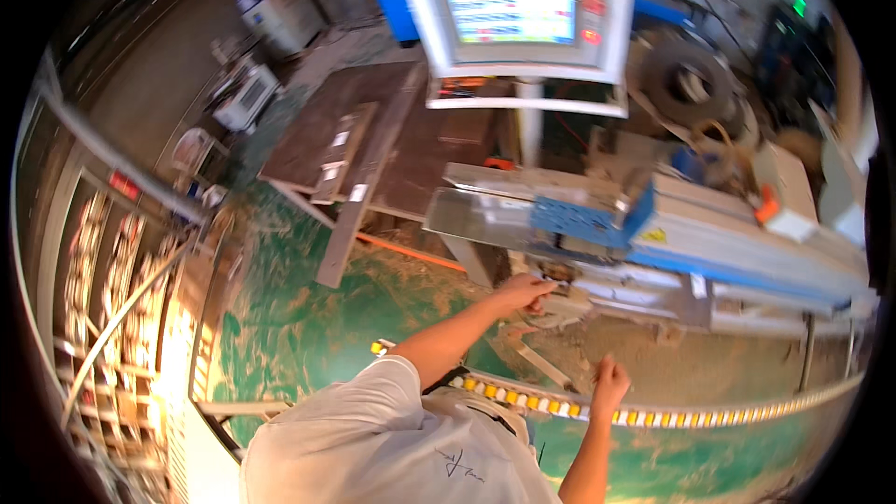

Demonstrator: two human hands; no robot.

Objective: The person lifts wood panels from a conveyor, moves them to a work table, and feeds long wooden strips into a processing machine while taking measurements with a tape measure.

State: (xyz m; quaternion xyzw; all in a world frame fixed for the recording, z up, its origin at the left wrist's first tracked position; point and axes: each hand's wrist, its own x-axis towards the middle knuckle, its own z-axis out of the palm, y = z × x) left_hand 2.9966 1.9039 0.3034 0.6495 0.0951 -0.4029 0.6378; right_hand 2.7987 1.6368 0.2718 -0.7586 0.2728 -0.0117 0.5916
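Note:
My left hand (525, 294) reaches out to the near side of a long machine (747, 224), its fingers curled and the fingertips touching or close to a small fitting (558, 273) below the blue perforated plate (574, 219). Whatever those fingers pinch is hidden. Lower and further right, my right hand (611, 380) is closed in a loose fist, with nothing visible in it. It hovers just above the curved rail of yellow and white rollers (560, 406), apart from the machine.
A control panel with a lit screen (511, 16) stands over the machine. Brown boards lie on a table (336, 121) at the left. Stacked strips fill a rack (117, 261) further left. Sawdust covers the green floor (299, 317).

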